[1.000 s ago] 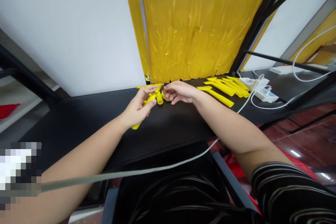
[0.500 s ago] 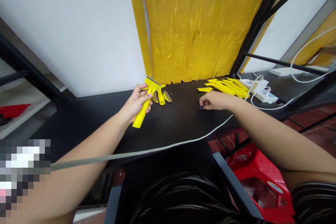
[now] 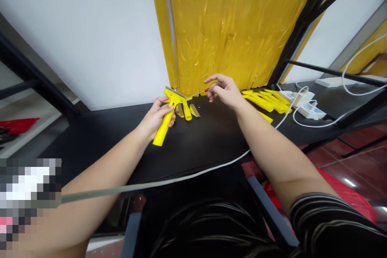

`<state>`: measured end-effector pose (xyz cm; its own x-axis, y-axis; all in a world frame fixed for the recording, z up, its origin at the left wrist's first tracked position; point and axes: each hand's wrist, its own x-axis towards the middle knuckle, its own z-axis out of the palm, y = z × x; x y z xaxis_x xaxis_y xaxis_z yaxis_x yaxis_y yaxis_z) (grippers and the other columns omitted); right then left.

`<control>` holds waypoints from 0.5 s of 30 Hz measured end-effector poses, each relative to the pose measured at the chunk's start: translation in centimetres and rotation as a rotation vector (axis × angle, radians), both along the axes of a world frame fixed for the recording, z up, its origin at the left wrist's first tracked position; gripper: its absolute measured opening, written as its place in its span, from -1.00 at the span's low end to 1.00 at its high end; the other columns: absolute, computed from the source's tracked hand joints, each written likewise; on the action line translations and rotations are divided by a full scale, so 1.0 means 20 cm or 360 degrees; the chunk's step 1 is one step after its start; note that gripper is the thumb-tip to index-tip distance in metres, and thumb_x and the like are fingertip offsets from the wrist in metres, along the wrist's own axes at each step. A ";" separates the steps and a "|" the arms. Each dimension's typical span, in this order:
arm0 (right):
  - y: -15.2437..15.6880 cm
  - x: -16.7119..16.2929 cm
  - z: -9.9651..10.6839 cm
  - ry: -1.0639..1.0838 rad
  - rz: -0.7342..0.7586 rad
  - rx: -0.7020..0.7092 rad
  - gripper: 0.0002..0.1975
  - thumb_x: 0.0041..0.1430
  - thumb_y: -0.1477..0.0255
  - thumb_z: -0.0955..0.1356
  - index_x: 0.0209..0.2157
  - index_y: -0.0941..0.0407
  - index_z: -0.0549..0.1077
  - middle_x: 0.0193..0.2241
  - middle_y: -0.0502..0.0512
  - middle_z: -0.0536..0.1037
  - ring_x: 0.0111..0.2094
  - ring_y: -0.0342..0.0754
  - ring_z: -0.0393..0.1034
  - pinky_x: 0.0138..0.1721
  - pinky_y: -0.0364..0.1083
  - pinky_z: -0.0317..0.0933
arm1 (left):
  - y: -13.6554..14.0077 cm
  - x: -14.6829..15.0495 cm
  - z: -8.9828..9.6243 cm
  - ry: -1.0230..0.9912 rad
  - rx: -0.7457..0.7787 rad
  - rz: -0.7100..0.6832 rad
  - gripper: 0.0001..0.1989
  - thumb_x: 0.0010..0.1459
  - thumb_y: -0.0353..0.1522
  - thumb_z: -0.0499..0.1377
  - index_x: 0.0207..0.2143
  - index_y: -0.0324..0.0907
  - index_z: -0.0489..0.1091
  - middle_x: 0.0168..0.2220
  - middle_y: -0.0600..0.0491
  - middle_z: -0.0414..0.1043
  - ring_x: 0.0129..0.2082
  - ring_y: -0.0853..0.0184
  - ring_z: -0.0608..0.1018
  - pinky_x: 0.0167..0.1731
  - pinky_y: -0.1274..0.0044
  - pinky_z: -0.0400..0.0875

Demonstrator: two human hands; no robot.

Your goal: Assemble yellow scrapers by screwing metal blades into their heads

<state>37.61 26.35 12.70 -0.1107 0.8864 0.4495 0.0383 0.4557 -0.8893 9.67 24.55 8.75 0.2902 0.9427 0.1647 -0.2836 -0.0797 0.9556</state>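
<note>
Yellow scraper: one, in the left hand (image 3: 157,113), held above the black tabletop (image 3: 199,139); we read the handle (image 3: 163,130) as running from lower left to upper right, with the head (image 3: 174,97) set crosswise at the top.
Left hand: closed round the upper handle, thumb laid across the front just below the head.
Thin-shafted tool (image 3: 198,94): one, screwdriver-like, red near the grip; its shaft points left and slightly down.
Right hand (image 3: 225,90): holding this tool in curled fingers, index finger lifted apart from the others.
Tip to head: we place the tip at the right end of the scraper's head; whether they touch, we cannot tell. From the right hand the scraper lies left and a little lower in view, its handle crossing the shaft's line at a steep angle; the left hand is the nearer, being on it.
Loose pieces: a second yellow handle (image 3: 188,113) and a brownish strip (image 3: 195,111), just beyond the left hand.
Yellow pile (image 3: 272,100): several handles, beyond the right forearm, beside white power strips (image 3: 310,109).
</note>
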 end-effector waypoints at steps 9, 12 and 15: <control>0.06 -0.08 -0.26 0.0065 0.0033 0.0060 -0.77 0.04 0.32 0.52 -0.30 0.13 0.53 -0.42 0.02 0.61 -0.39 -0.14 0.55 -0.20 -0.07 0.55 | 0.03 -0.03 -0.02 -0.0029 -0.0007 0.0025 -0.46 0.08 -0.41 0.36 0.01 -0.02 0.15 -0.32 0.15 0.43 -0.50 0.39 0.54 -0.69 0.66 0.33; 0.07 -0.08 -0.28 0.0061 0.0021 0.0108 -0.73 0.06 0.26 0.53 -0.27 0.13 0.53 -0.40 0.03 0.61 -0.38 -0.13 0.56 -0.18 -0.05 0.55 | 0.03 -0.03 -0.02 -0.0024 -0.0007 0.0022 -0.47 0.08 -0.41 0.35 0.01 -0.02 0.15 -0.32 0.15 0.42 -0.50 0.39 0.54 -0.69 0.66 0.32; 0.09 -0.08 -0.28 0.0046 0.0032 0.0141 -0.69 0.05 0.21 0.54 -0.27 0.12 0.53 -0.40 0.04 0.61 -0.39 -0.11 0.56 -0.19 -0.03 0.55 | 0.03 -0.02 -0.02 -0.0022 -0.0021 0.0030 -0.47 0.08 -0.41 0.35 0.00 -0.02 0.15 -0.31 0.15 0.43 -0.51 0.40 0.53 -0.70 0.67 0.31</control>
<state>36.03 28.16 7.04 -0.1142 0.8409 0.5290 0.0034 0.5329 -0.8462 9.26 25.06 8.43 0.2698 0.9502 0.1560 -0.2955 -0.0725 0.9526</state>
